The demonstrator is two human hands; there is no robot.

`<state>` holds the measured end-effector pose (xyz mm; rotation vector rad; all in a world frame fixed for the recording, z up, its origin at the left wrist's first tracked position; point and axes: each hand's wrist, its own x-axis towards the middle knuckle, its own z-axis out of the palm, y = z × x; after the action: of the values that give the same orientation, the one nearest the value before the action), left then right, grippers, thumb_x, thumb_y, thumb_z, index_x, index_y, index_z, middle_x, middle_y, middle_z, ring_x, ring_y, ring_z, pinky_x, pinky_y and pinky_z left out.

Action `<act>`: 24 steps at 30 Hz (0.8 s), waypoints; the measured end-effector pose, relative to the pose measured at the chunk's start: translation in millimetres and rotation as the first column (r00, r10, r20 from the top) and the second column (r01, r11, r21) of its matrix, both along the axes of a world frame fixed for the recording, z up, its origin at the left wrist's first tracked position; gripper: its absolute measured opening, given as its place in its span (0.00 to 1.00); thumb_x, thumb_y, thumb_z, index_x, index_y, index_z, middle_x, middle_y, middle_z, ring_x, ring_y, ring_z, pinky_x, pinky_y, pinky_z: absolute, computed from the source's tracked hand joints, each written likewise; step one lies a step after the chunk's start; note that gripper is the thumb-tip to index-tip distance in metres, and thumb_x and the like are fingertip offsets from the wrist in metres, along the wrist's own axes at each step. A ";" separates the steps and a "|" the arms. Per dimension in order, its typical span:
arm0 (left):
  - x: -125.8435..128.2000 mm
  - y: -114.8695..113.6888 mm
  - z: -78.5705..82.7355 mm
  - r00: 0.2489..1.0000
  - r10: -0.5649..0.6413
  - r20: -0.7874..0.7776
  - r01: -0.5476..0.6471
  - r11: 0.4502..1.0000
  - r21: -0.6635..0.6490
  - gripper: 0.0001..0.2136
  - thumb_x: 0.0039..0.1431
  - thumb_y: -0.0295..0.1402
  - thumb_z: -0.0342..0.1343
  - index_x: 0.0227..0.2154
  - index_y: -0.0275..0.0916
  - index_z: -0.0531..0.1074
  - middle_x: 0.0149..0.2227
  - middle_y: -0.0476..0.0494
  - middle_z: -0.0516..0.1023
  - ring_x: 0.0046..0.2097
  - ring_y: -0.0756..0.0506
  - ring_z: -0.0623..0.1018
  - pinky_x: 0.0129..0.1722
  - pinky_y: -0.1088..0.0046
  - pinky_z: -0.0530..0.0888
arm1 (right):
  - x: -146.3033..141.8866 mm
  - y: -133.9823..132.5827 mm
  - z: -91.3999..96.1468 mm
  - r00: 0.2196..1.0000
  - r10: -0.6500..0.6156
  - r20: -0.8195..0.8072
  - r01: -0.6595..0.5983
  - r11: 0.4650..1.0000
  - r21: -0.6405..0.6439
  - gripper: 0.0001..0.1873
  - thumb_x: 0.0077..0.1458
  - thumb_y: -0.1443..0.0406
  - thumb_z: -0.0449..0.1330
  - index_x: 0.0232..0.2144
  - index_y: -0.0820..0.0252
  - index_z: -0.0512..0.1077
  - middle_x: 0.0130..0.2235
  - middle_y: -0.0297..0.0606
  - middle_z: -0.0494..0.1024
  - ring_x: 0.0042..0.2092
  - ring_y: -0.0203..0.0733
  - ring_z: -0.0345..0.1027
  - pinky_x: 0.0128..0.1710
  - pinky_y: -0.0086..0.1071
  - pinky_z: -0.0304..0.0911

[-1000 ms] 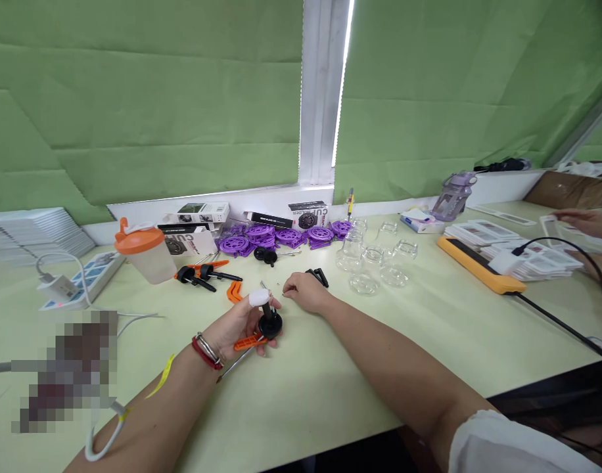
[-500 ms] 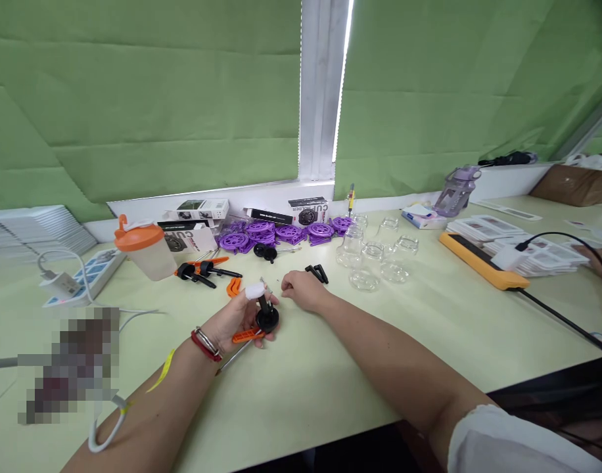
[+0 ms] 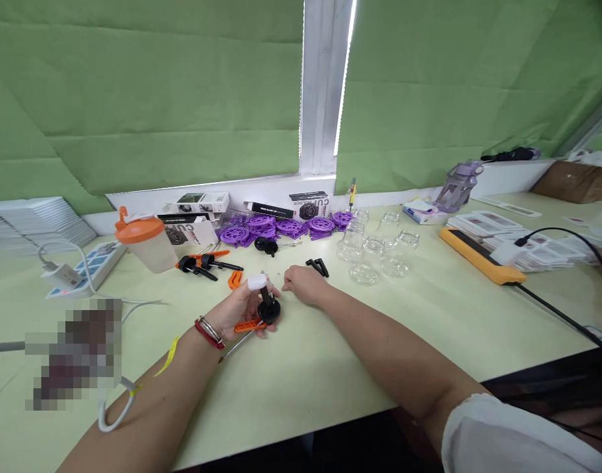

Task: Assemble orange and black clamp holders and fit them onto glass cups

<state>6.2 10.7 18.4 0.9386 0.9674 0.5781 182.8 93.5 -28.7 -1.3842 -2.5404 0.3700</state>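
My left hand (image 3: 239, 310) grips a small black part with a round base (image 3: 270, 307) and an orange piece (image 3: 249, 324) under it; a white wrap covers one fingertip. A thin metal rod (image 3: 235, 347) lies below that hand. My right hand (image 3: 303, 284) rests on the pale green table (image 3: 330, 368) just right of the part, fingers curled over something too small to make out. Two black clips (image 3: 317, 266) lie just beyond it.
Behind the hands lie purple wheel parts (image 3: 281, 228), orange-black assembled pieces (image 3: 202, 264), small boxes (image 3: 192, 203) and clear glass jars (image 3: 374, 253). An orange-lidded cup (image 3: 144, 242) and power strip (image 3: 87, 266) stand left. A yellow-edged tray (image 3: 478, 257), cable and card stacks lie right.
The view has shifted slightly; both hands stay close together with the left still holding the black part. A co-worker's hand at the far right is gone from view.
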 end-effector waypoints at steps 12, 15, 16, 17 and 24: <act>-0.4 3.7 -1.3 1.000 -0.030 -0.001 0.030 1.000 0.009 0.27 0.50 0.57 0.48 0.41 0.38 0.63 0.30 0.38 0.77 0.26 0.40 0.79 0.18 0.72 0.70 | 7.1 -29.7 28.1 0.565 -0.148 -0.812 -0.394 0.816 -0.422 0.09 0.47 0.62 0.64 0.28 0.63 0.70 0.20 0.31 0.71 0.22 0.33 0.64 0.24 0.28 0.62; -1.7 5.3 -3.6 0.999 -0.042 -0.003 0.042 0.999 0.015 0.27 0.50 0.57 0.47 0.41 0.37 0.63 0.30 0.37 0.77 0.27 0.40 0.79 0.18 0.72 0.70 | 7.1 -35.0 33.4 0.518 -0.159 -0.840 -0.472 0.766 -0.436 0.14 0.44 0.59 0.66 0.28 0.66 0.74 0.23 0.35 0.74 0.23 0.31 0.64 0.23 0.28 0.63; -2.0 5.6 -4.0 0.999 -0.044 -0.004 0.044 0.999 0.017 0.27 0.51 0.57 0.47 0.41 0.37 0.63 0.30 0.37 0.77 0.27 0.40 0.79 0.18 0.72 0.70 | 7.0 -35.3 33.8 0.517 -0.163 -0.840 -0.482 0.756 -0.443 0.14 0.44 0.59 0.66 0.28 0.66 0.74 0.24 0.35 0.75 0.23 0.31 0.64 0.23 0.27 0.63; -2.1 5.6 -4.4 0.999 -0.045 -0.004 0.045 0.999 0.017 0.27 0.51 0.57 0.47 0.41 0.38 0.63 0.30 0.37 0.77 0.26 0.40 0.79 0.18 0.72 0.70 | 6.9 -35.1 33.5 0.518 -0.166 -0.839 -0.488 0.748 -0.450 0.15 0.44 0.58 0.66 0.28 0.66 0.74 0.25 0.36 0.75 0.22 0.30 0.63 0.22 0.27 0.62; -0.1 3.7 -3.8 0.999 -0.048 0.015 0.047 0.998 0.037 0.24 0.51 0.55 0.48 0.38 0.37 0.64 0.29 0.37 0.77 0.26 0.40 0.79 0.17 0.73 0.70 | -0.7 -34.0 28.1 0.500 -0.098 -0.861 -0.475 0.800 -0.367 0.10 0.41 0.63 0.67 0.25 0.64 0.73 0.22 0.30 0.72 0.22 0.28 0.59 0.23 0.25 0.58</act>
<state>6.1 14.4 14.6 0.9855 0.9201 0.5638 182.1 59.5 -0.6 -0.6595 -1.7219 1.5471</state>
